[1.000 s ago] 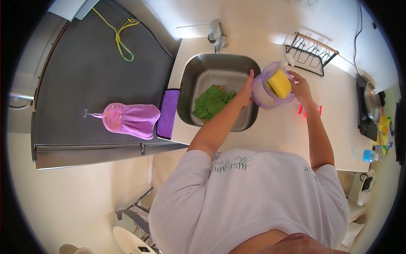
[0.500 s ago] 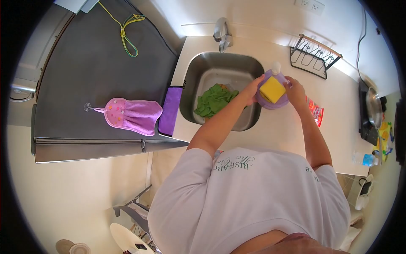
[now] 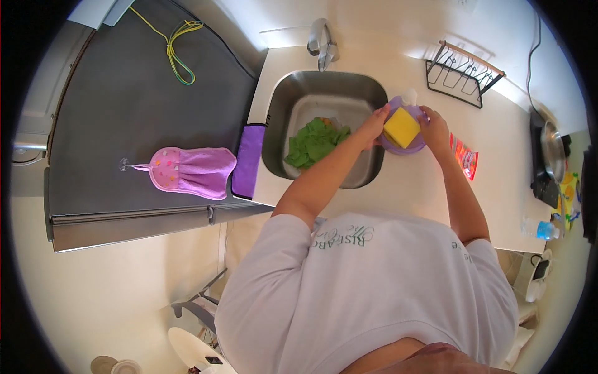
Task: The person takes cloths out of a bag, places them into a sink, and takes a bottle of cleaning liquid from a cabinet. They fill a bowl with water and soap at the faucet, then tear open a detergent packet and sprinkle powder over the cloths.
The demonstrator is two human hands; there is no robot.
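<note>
Just right of the sink, a purple soap dispenser [image 3: 395, 145] with a white pump top is on or just above the counter. A yellow sponge [image 3: 402, 128] rests on its front. My left hand [image 3: 375, 126] is closed on the dispenser's left side, over the sink's right rim. From the other side, my right hand [image 3: 434, 129] grips the dispenser's right edge, its fingers close to the sponge. Green leafy vegetables [image 3: 316, 143] lie in the steel sink [image 3: 299, 93], partly behind my left forearm.
A faucet [image 3: 322, 43] stands behind the sink. On the counter to the right are a black wire rack [image 3: 461, 75] and a red packet [image 3: 464, 158], with a pan [image 3: 552, 151] farther right. A purple cloth [image 3: 250, 161] and a pink hand towel [image 3: 199, 173] lie left.
The camera view has shifted slightly. Both hands stay on the dispenser, which looks a little lower or tilted differently, with the sponge still on it.
</note>
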